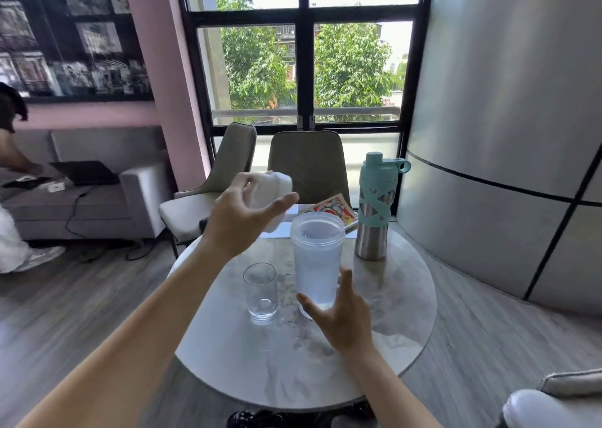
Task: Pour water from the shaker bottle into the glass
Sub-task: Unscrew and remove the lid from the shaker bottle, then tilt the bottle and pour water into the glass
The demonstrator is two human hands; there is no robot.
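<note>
Hands: left (247,216) grips white lid (272,186); right (338,317), open, touches shaker bottle (316,258).

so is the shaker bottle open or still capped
Open: the shaker bottle shows a bare rim, and the left hand holds its white lid.

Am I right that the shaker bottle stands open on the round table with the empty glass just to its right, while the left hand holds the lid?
Not quite: in the head view the empty glass stands just left of the shaker bottle, not right. The bottle is open on the round table, and the left hand holds the lid.
</note>
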